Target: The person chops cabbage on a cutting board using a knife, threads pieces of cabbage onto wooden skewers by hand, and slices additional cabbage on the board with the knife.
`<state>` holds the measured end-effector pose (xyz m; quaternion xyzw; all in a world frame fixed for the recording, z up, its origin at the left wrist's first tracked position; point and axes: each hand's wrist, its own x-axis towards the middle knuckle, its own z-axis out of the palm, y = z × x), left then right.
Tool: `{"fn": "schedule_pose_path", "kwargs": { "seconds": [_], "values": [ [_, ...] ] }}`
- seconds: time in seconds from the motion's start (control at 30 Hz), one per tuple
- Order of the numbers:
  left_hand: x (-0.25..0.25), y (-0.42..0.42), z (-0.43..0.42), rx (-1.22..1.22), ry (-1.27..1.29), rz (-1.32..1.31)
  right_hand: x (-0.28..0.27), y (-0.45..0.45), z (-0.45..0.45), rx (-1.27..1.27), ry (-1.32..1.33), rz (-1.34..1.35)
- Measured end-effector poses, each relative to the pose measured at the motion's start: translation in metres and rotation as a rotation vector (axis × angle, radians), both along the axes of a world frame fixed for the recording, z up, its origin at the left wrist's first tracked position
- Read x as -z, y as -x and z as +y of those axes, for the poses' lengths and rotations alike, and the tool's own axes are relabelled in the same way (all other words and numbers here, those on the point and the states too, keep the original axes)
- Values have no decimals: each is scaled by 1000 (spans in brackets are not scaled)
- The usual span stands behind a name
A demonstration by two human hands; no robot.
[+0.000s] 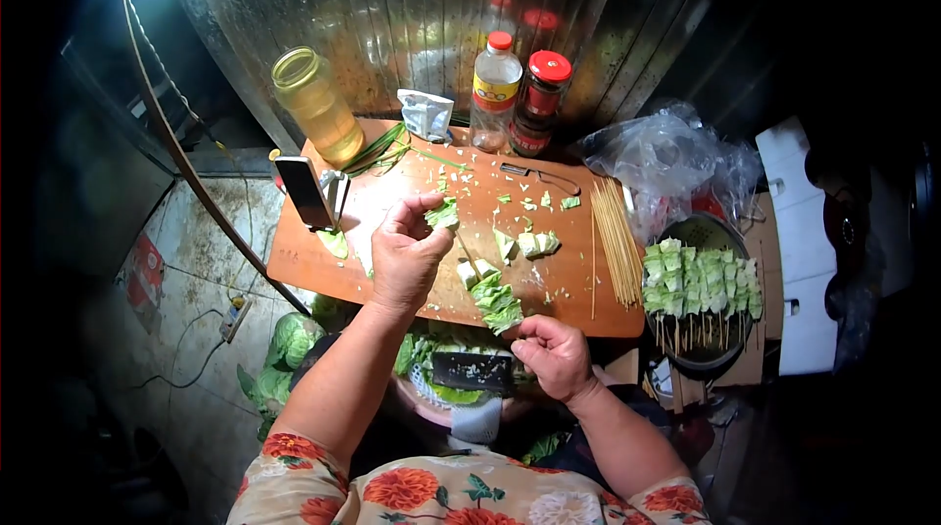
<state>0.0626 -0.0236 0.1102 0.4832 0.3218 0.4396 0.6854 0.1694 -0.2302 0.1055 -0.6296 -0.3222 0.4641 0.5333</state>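
Note:
My left hand (407,249) pinches a small cabbage leaf piece (443,214) at the upper tip of a bamboo skewer (467,252). Folded cabbage pieces (497,303) are threaded on the skewer's lower part. My right hand (555,356) is closed around the skewer's bottom end, just past the table's front edge. Loose cut cabbage (537,245) lies on the wooden table beyond the skewer. A bundle of bare bamboo skewers (616,241) rests at the table's right side, with a single one lying apart beside it.
Finished cabbage skewers (701,280) lie across a dark basin (714,360) at right. A phone (305,194) stands at left, near a jar of yellow liquid (319,103). Bottles (495,94) line the back beside a plastic bag (676,162). A cleaver (472,371) lies below, over cabbage.

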Motion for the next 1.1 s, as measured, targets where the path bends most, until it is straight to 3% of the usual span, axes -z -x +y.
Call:
{"fn": "schedule_pose_path", "kwargs": {
  "seconds": [0.4, 0.5, 0.6, 0.9, 0.97, 1.1],
  "values": [
    [4, 6, 1, 214, 385, -129, 3, 7, 1, 85, -83, -133],
    [2, 4, -2, 229, 363, -44, 6, 8, 1, 75, -94, -142],
    [1, -1, -31, 339, 296, 96, -7, 6, 6, 138, -79, 24],
    [10, -6, -26, 377, 284, 52, -3, -3, 12, 152, -56, 139],
    [9, -8, -19, 315, 250, -18, -3, -4, 12, 196, -56, 170],
    [32, -8, 8, 203, 143, 200, -3, -9, 11, 231, -74, 141]
  ]
}}
